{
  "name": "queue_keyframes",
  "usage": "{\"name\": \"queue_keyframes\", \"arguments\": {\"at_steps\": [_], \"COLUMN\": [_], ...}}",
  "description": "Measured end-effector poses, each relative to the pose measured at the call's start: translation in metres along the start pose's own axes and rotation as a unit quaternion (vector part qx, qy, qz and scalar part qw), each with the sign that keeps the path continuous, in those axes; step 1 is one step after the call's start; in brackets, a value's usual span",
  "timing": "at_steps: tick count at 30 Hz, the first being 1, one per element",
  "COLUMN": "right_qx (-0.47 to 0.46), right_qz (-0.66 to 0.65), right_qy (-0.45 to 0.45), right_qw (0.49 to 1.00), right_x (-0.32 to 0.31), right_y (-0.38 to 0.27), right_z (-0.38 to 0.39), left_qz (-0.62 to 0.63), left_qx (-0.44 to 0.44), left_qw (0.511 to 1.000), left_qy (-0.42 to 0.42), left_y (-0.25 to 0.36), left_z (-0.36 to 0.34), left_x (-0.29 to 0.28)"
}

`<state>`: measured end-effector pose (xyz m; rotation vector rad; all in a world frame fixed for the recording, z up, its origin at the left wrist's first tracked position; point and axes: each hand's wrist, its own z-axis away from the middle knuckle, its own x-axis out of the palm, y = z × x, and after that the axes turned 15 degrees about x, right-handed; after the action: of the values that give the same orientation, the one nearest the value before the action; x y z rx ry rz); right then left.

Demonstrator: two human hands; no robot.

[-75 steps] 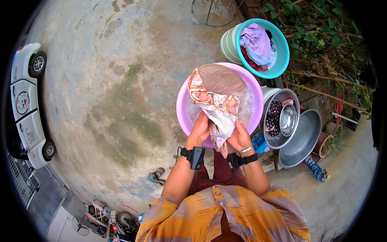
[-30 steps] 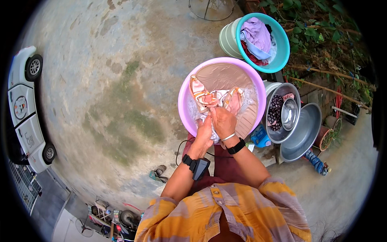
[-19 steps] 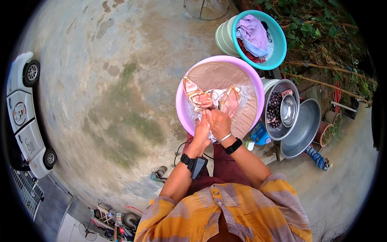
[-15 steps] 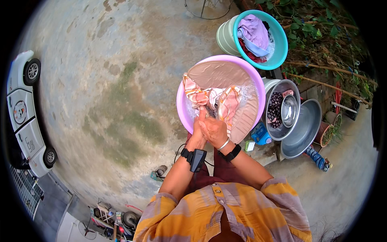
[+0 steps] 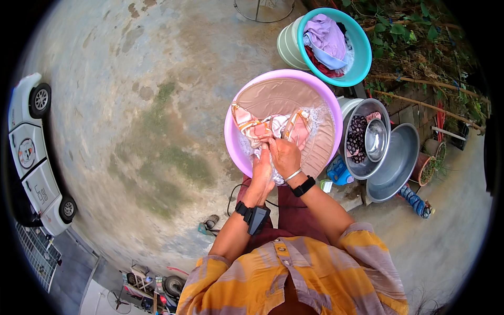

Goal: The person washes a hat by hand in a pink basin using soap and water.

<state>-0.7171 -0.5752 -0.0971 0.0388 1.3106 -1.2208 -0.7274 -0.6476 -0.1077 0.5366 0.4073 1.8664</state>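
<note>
Right hand [image 5: 286,156] is sitting higher on the pink-and-orange patterned cloth [image 5: 254,127] than half a second ago, when it was folding lower over the left hand [image 5: 262,170]. Both hands are gripping the cloth: right fingers are curling over a gathered fold, left hand is closing around a paler part beside it. Some fingers are hiding behind others; cannot tell their exact placing.

Cloth is lying in the near half of the lilac basin [image 5: 338,123], its loose parts spreading over a brown ridged panel [image 5: 286,92]; hands are covering its near end. Suds [image 5: 318,118] are showing at the right.

Beyond, a turquoise basin [image 5: 362,47] is holding a lavender garment [image 5: 325,37] and tilting by a pale ribbed bucket [image 5: 290,48]. To the right, a metal basin [image 5: 366,170] is holding dark floral fabric [image 5: 356,137] and a small metal bowl [image 5: 376,139], with a second metal basin [image 5: 400,168] leaning close by. A blue jug [image 5: 340,171] is standing between these and the right forearm.

Against the earliest view, when the hands were holding the fabric apart with white mesh showing, they are now pressing together.
</note>
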Motion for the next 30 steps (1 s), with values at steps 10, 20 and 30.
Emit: {"name": "queue_keyframes", "arguments": {"at_steps": [10, 20, 30], "right_qx": [0.083, 0.298, -0.096], "right_qz": [-0.11, -0.367, 0.131], "right_qy": [-0.032, -0.154, -0.162], "right_qw": [0.99, 0.868, 0.973], "right_x": [0.002, -0.014, 0.002], "right_y": [0.032, 0.076, 0.024], "right_z": [-0.019, -0.004, -0.005], "left_qz": [0.035, -0.222, -0.52], "left_qx": [0.015, 0.291, 0.353], "left_qw": [0.99, 0.93, 0.763], "left_qy": [-0.134, -0.041, -0.155], "left_y": [-0.01, 0.002, -0.012], "left_z": [0.005, -0.002, -0.031], "left_x": [-0.015, -0.032, -0.027]}}
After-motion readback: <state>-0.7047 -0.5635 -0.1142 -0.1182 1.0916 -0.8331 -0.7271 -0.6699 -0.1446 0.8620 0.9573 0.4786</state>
